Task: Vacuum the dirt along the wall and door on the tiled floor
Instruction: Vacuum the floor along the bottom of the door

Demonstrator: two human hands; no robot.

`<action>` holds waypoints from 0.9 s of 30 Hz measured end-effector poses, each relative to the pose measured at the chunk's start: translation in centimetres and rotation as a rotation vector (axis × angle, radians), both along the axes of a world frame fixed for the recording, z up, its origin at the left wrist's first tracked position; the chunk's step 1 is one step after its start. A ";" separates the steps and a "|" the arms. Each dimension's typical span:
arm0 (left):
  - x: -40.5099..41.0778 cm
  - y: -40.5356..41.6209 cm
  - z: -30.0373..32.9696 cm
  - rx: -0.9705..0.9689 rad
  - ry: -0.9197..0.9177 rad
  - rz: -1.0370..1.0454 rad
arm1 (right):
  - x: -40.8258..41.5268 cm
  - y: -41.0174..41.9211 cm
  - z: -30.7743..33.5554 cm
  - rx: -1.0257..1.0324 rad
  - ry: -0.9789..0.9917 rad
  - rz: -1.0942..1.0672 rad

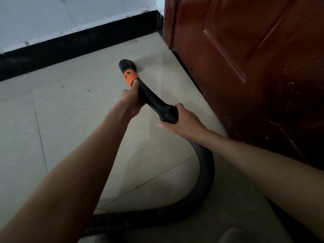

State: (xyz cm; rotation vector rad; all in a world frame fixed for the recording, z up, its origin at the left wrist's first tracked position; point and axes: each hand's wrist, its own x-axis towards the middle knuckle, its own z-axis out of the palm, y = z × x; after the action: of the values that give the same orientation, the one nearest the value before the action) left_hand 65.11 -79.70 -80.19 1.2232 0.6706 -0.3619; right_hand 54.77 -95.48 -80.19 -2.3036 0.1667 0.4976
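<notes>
On the left I see the white wall (pixel 70 16) with its black skirting. My left hand (pixel 130 100) grips the black curved vacuum handle (pixel 152 102) below its orange collar, nozzle (pixel 127 64) on the pale tiled floor (pixel 61 120). My right hand (pixel 184 120) wraps the handle's rear end, beside the reddish-brown wooden door (pixel 254 67).

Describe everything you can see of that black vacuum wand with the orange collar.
The black plastic vacuum wand is curved and tilted down toward the corner. Its orange collar joins a dark rounded nozzle on the pale tiled floor. The left hand grips it below the collar; the right hand holds its wider rear end, where a black ribbed hose loops back.
</notes>
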 end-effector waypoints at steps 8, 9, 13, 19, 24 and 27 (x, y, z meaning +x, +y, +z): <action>0.8 4.5 -2.0 -0.128 0.040 0.047 | 1.3 -0.9 -3.4 0.038 0.054 0.032; 1.2 4.7 -2.0 -0.140 0.040 0.042 | 1.7 -0.8 -3.6 0.032 0.023 0.037; 3.6 5.6 -2.0 -0.111 0.030 0.092 | 3.5 0.3 -3.9 0.030 -0.033 0.044; 6.8 6.7 -0.6 -0.033 0.163 0.084 | 6.9 2.6 -2.9 0.027 0.102 0.067; 6.5 8.2 6.5 -0.047 0.186 0.107 | 9.1 3.0 4.1 0.146 0.143 0.054; 5.9 10.3 12.7 -0.101 0.144 0.137 | 10.1 4.4 10.9 0.201 0.155 0.130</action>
State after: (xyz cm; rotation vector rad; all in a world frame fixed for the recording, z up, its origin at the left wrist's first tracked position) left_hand 70.97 -69.40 -67.50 1.0561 0.8457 -0.3669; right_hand 64.88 -91.10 -69.31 -2.0883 0.0401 0.7271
